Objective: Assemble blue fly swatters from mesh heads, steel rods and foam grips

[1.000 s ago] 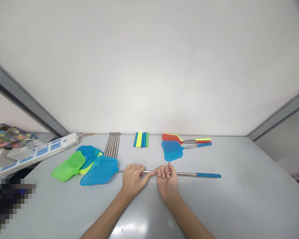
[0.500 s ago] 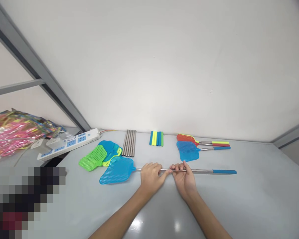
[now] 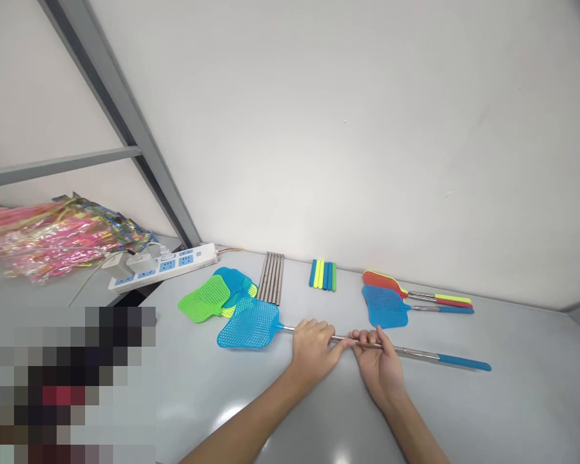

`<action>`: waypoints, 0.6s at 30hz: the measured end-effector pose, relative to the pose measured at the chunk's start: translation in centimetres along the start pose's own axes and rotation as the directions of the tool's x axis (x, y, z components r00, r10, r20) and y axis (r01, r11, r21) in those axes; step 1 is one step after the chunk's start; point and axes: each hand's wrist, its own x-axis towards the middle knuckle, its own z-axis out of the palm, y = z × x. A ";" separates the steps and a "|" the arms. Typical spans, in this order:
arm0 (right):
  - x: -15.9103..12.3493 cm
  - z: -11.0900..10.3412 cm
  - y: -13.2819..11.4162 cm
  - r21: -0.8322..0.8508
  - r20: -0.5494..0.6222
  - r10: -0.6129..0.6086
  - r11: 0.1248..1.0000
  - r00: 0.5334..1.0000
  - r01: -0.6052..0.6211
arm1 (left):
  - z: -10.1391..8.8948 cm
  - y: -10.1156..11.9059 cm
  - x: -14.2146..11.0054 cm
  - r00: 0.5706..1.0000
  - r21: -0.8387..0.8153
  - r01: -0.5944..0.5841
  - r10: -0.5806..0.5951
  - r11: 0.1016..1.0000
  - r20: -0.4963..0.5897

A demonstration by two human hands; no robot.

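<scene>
A blue fly swatter (image 3: 249,324) with an extended metal rod and a blue handle grip lies crosswise in both hands. My left hand (image 3: 315,348) is closed round the rod close to the swatter's head, palm down. Just to its right, my right hand (image 3: 377,364) grips the middle of the rod with the palm turned up. The two hands nearly touch at the left thumb. Behind the held head are loose swatter heads, a green one (image 3: 205,299) and a blue one (image 3: 228,281), with yellow showing beneath.
Metal rods (image 3: 271,278) lie in a row near the wall, beside several coloured handle sleeves (image 3: 323,276). At the back right are a blue swatter (image 3: 385,307) and a red one (image 3: 381,281) with yellow behind. A power strip (image 3: 205,256) and plastic-wrapped goods (image 3: 53,235) sit left; a pixelated patch covers the lower left.
The view has swung left, so everything appears further right and the wrapped goods show more. Both hands keep their hold on the swatter's rod, which now slants slightly down to the right.
</scene>
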 end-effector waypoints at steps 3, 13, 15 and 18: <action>-0.2 0.4 -0.1 -0.117 0.000 0.014 0.993 1.000 -0.014 | -0.4 -0.2 0.1 1.000 0.001 -0.011 0.011 1.000 -0.013; -1.2 0.2 -0.5 -0.373 0.070 0.256 0.903 0.964 -0.213 | -1.9 0.1 0.1 1.000 -0.015 0.007 -0.007 1.000 0.001; -1.2 0.2 -0.5 -0.354 0.099 0.249 0.914 0.963 -0.200 | -2.0 0.3 0.0 1.000 -0.018 0.021 -0.020 1.000 0.015; -1.3 0.1 -0.4 -0.340 0.126 0.241 0.922 0.962 -0.187 | -2.1 0.7 -0.1 0.999 -0.012 0.041 -0.041 0.999 0.026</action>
